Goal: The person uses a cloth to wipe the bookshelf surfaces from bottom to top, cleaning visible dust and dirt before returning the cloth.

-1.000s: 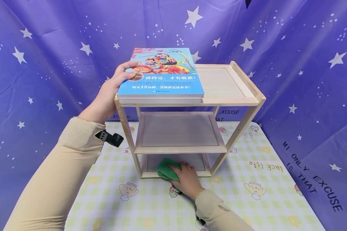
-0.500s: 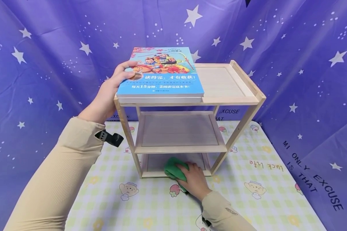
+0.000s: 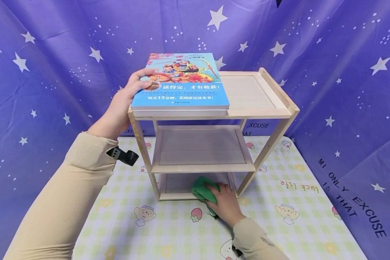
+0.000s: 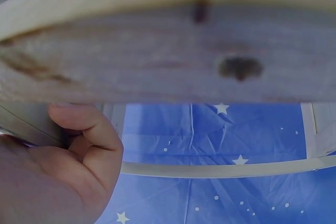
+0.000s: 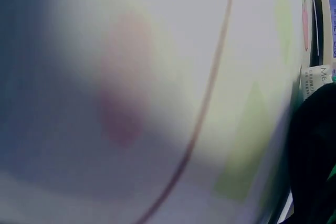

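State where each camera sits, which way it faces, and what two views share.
Head: on the head, facing forward and down at the three-tier pale wooden shelf; left hand, right hand and beige sleeves show.
Left wrist: on that wrist, facing the shelf's blurred wood up close; part of the left hand shows.
Right wrist: on that wrist, facing mostly the green-and-white checked tablecloth; no hand is clear.
Shared: head and left wrist show the star-printed purple fabric curtain.
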Motion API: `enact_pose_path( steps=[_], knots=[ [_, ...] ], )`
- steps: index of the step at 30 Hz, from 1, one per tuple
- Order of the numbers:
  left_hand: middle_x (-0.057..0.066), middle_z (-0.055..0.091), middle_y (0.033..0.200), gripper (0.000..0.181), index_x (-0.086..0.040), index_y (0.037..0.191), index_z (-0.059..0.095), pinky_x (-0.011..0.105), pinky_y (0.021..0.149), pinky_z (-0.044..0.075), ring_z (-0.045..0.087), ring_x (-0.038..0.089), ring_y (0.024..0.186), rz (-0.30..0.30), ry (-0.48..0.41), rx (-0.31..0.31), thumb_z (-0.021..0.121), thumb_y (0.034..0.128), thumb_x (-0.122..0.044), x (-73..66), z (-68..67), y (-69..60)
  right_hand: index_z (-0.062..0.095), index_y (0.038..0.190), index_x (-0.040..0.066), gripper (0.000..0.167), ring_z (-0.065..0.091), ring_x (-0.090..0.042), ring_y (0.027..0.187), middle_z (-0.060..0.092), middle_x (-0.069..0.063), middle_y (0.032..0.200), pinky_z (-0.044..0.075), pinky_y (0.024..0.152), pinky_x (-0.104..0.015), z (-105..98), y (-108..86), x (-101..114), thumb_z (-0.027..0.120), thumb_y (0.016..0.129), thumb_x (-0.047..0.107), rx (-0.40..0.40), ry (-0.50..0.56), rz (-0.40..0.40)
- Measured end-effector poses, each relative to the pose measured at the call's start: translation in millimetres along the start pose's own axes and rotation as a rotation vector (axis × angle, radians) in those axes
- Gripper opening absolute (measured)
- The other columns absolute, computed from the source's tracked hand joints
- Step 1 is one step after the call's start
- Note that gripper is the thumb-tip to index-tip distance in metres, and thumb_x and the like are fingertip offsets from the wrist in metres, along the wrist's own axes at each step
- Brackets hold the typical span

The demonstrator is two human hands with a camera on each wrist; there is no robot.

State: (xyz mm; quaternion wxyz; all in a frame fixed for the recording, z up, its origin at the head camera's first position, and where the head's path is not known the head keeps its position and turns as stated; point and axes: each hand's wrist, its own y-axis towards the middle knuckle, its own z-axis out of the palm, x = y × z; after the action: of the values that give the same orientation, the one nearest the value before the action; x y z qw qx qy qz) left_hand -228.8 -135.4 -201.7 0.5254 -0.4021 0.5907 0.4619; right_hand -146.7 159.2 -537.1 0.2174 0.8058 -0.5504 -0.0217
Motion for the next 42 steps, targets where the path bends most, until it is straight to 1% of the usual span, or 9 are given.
enact_pose_path(
  steps=[9, 15, 17, 22, 26, 30, 33, 37, 42],
  knots=[
    [0.0, 0.02, 0.16, 0.044, -0.034, 0.142, 0.04, 0.046, 0.116, 0.024, 0.03, 0.028, 0.142, 0.005, 0.002, -0.001, 0.046, 0.099, -0.034, 0.1, 0.0, -0.7, 0.064, 0.128, 0.017, 0.054, 0.058, -0.037, 0.097, 0.063, -0.019, 0.112, 0.05, 0.078, -0.051, -1, -4.7, -10, 0.079, 0.08, 0.034, -0.039, -0.047, 0.031],
    [0.0, 0.021, 0.16, 0.044, -0.034, 0.142, 0.04, 0.047, 0.116, 0.024, 0.031, 0.029, 0.141, 0.005, 0.005, 0.0, 0.046, 0.0991, -0.034, 0.2, -0.1, -0.7, 0.066, 0.124, 0.013, 0.051, 0.06, -0.041, 0.097, 0.063, -0.024, 0.114, 0.052, 0.08, -0.052, -3, -6.6, -10, 0.08, 0.079, 0.033, -0.093, -0.079, 0.033],
    [0.001, 0.022, 0.16, 0.044, -0.035, 0.142, 0.04, 0.047, 0.116, 0.024, 0.031, 0.029, 0.141, 0.005, 0.006, 0.001, 0.046, 0.099, -0.034, 0.3, 0.1, -0.8, 0.067, 0.121, 0.01, 0.049, 0.06, -0.043, 0.096, 0.063, -0.026, 0.114, 0.054, 0.077, -0.052, -3, -6.8, -9, 0.08, 0.079, 0.032, -0.119, -0.104, 0.038],
    [0.001, 0.022, 0.16, 0.043, -0.034, 0.142, 0.04, 0.046, 0.116, 0.024, 0.031, 0.029, 0.141, 0.005, 0.001, -0.002, 0.046, 0.0992, -0.034, 0.2, 0.4, -1.0, 0.066, 0.115, 0.003, 0.046, 0.06, -0.044, 0.093, 0.06, -0.027, 0.116, 0.055, 0.062, -0.052, -5, -6.7, -7, 0.08, 0.078, 0.028, -0.176, -0.174, 0.068],
    [0.001, 0.02, 0.16, 0.043, -0.034, 0.142, 0.04, 0.046, 0.117, 0.023, 0.029, 0.028, 0.142, 0.004, 0.0, -0.002, 0.046, 0.0993, -0.034, 0.0, 0.3, -0.9, 0.065, 0.116, 0.0, 0.047, 0.059, -0.044, 0.098, 0.058, -0.027, 0.118, 0.056, 0.06, -0.051, -7, -5.8, -5, 0.081, 0.079, 0.024, -0.182, -0.19, 0.092],
    [0.001, 0.02, 0.16, 0.044, -0.034, 0.143, 0.039, 0.047, 0.117, 0.024, 0.03, 0.029, 0.142, 0.012, 0.003, 0.008, 0.045, 0.0996, -0.034, 0.1, 0.3, -0.8, 0.064, 0.118, -0.003, 0.048, 0.059, -0.044, 0.103, 0.056, -0.027, 0.123, 0.057, 0.066, -0.051, -6, -4.5, -4, 0.08, 0.08, 0.022, -0.163, -0.197, 0.111],
    [0.001, 0.021, 0.16, 0.045, -0.034, 0.144, 0.039, 0.047, 0.116, 0.024, 0.031, 0.029, 0.142, 0.017, 0.005, 0.008, 0.045, 0.0996, -0.033, 0.4, 0.2, -0.9, 0.063, 0.119, -0.006, 0.049, 0.06, -0.043, 0.104, 0.056, -0.028, 0.126, 0.057, 0.074, -0.05, -5, -3.1, -4, 0.08, 0.08, 0.018, -0.152, -0.211, 0.104],
    [0.001, 0.022, 0.16, 0.045, -0.034, 0.144, 0.039, 0.047, 0.116, 0.025, 0.032, 0.03, 0.141, 0.019, 0.003, 0.001, 0.045, 0.0993, -0.034, 0.5, -0.1, -1.2, 0.06, 0.121, -0.01, 0.051, 0.061, -0.042, 0.106, 0.058, -0.028, 0.123, 0.055, 0.085, -0.048, -4, -1.2, -4, 0.079, 0.079, 0.014, -0.136, -0.227, 0.082],
    [0.002, 0.024, 0.159, 0.044, -0.034, 0.144, 0.038, 0.048, 0.117, 0.024, 0.032, 0.029, 0.142, 0.02, 0.003, 0.012, 0.045, 0.1004, -0.033, 0.5, -0.3, -1.3, 0.058, 0.122, -0.014, 0.053, 0.061, -0.044, 0.109, 0.062, -0.029, 0.117, 0.05, 0.096, -0.049, -4, 0.3, -5, 0.077, 0.08, 0.013, -0.12, -0.224, 0.067]
  ],
)
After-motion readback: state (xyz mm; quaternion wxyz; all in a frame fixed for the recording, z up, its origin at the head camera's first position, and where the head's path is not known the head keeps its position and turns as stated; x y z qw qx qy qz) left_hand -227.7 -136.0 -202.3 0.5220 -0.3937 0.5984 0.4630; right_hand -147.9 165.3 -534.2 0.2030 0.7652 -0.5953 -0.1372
